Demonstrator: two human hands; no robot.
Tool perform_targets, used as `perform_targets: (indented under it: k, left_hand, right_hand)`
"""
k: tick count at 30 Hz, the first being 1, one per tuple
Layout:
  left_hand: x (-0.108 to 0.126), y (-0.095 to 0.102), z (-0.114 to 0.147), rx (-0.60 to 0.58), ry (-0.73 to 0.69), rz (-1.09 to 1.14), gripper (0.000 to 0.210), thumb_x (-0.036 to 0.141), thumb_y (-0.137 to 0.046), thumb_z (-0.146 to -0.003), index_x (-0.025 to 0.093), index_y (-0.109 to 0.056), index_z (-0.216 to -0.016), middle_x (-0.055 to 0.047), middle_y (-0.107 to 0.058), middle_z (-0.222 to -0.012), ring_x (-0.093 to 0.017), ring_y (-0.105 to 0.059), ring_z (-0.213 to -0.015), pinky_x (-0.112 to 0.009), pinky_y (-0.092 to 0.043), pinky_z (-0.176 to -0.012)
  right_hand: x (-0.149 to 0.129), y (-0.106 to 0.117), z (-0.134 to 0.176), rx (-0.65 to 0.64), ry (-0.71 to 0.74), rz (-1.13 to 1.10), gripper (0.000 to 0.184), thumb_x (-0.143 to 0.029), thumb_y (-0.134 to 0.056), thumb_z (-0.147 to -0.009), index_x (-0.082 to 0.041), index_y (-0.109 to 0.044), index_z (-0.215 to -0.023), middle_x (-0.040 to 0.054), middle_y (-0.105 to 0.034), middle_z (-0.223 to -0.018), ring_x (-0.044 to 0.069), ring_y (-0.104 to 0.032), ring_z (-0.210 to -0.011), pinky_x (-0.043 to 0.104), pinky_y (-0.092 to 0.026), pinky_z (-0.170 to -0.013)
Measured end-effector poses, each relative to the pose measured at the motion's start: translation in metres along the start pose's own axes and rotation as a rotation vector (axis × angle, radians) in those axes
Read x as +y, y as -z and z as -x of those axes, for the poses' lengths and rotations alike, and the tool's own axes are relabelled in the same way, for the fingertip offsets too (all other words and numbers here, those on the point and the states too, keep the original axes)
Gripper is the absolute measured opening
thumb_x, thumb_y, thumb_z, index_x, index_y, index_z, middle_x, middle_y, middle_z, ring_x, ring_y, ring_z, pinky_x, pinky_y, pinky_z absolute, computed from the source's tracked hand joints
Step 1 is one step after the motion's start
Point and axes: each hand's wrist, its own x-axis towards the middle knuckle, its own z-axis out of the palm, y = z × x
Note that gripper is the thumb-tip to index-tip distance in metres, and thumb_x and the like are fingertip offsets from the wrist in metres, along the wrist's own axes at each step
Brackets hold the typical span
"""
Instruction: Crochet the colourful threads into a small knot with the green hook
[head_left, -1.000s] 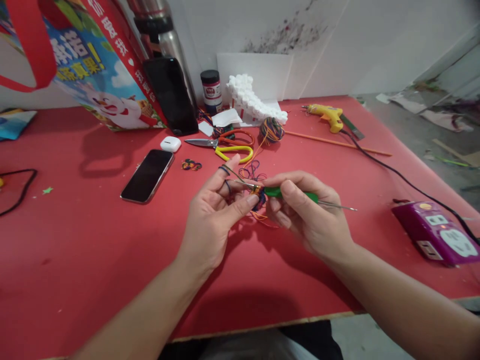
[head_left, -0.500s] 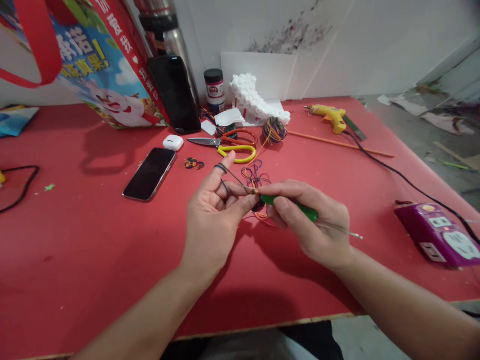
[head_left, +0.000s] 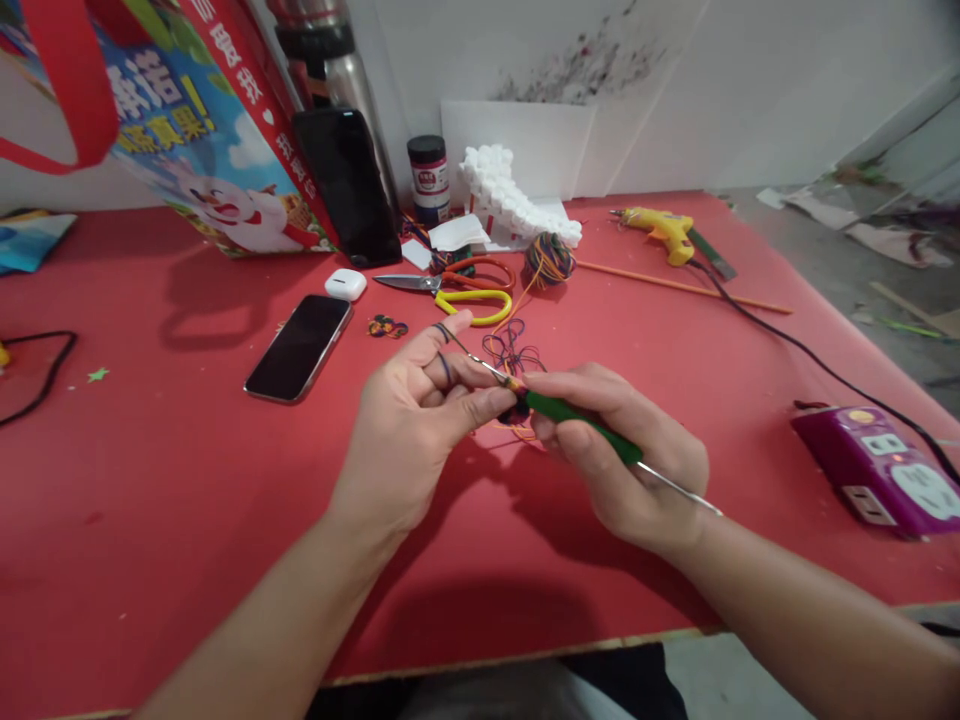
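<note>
My right hand (head_left: 630,450) is closed round the green handle of a crochet hook (head_left: 581,420). Its metal tip passes through a small piece of multicoloured crochet (head_left: 514,405), partly hidden by fingers. My left hand (head_left: 420,420) pinches that piece between thumb and fingers, with dark yarn wound round the raised index finger and running to the hook's tip. Loose loops of yarn (head_left: 512,348) lie on the table just beyond my hands. Farther back sits the multicoloured yarn ball (head_left: 551,260), a strand trailing from it to the loops.
Scissors (head_left: 472,295) with red and yellow handles lie beyond my left hand. To the left are a phone (head_left: 300,348), a white earbud case (head_left: 346,285) and a small crocheted scrap (head_left: 387,326). A yellow glue gun (head_left: 660,232) and a purple power socket (head_left: 877,465) are at the right.
The hook's metal tip now extends out of the crochet piece toward my left index finger. My right hand has tilted slightly, and my left wrist has shifted a little to the left.
</note>
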Motion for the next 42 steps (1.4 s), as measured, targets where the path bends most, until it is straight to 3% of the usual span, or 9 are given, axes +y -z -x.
perform_targets:
  k: [6,12,16,21,42]
  left_hand:
    - [0.002,0.004,-0.001,-0.017,-0.039,-0.087,0.072,0.008,-0.097,-0.067,0.016,-0.068,-0.133,0.005,-0.075,-0.075,-0.013,-0.073,-0.074,-0.023,-0.058,-0.074]
    - [0.001,0.003,-0.002,-0.027,0.009,-0.009,0.071,0.006,-0.097,-0.066,0.017,-0.071,-0.131,0.005,-0.073,-0.073,-0.013,-0.071,-0.073,-0.023,-0.058,-0.075]
    - [0.003,0.004,-0.003,-0.052,0.06,0.034,0.068,0.008,-0.098,-0.065,0.016,-0.073,-0.128,0.004,-0.074,-0.072,-0.012,-0.07,-0.07,-0.023,-0.059,-0.072]
    - [0.006,0.006,-0.003,-0.023,0.023,0.002,0.075,0.0,-0.098,-0.059,0.015,-0.072,-0.128,0.005,-0.074,-0.071,-0.012,-0.071,-0.071,-0.021,-0.059,-0.074]
    - [0.007,0.014,-0.001,-0.082,-0.058,-0.133,0.067,-0.001,-0.093,-0.066,0.022,-0.079,-0.128,0.004,-0.073,-0.074,-0.014,-0.069,-0.072,-0.023,-0.057,-0.072]
  right_hand:
    - [0.001,0.001,-0.002,0.037,-0.087,-0.137,0.024,-0.03,-0.065,-0.108,-0.027,-0.078,-0.129,0.0059,-0.074,-0.089,0.019,-0.067,-0.076,0.033,-0.055,-0.064]
    - [0.003,0.003,0.002,0.058,-0.145,-0.167,0.026,-0.031,-0.066,-0.108,-0.029,-0.079,-0.13,0.0086,-0.076,-0.096,0.02,-0.069,-0.079,0.03,-0.049,-0.055]
    - [0.003,0.003,0.002,0.054,-0.153,-0.183,0.026,-0.031,-0.067,-0.108,-0.029,-0.079,-0.13,0.008,-0.076,-0.092,0.02,-0.069,-0.079,0.03,-0.049,-0.056]
    - [0.002,0.004,0.0,0.051,-0.13,-0.181,0.026,-0.03,-0.066,-0.108,-0.029,-0.08,-0.129,0.0074,-0.076,-0.091,0.02,-0.067,-0.076,0.033,-0.052,-0.06]
    - [-0.004,0.023,-0.013,0.131,-0.155,-0.231,0.017,-0.027,-0.072,-0.104,-0.026,-0.089,-0.103,0.0035,-0.067,-0.068,0.018,-0.059,-0.059,0.036,-0.047,-0.053]
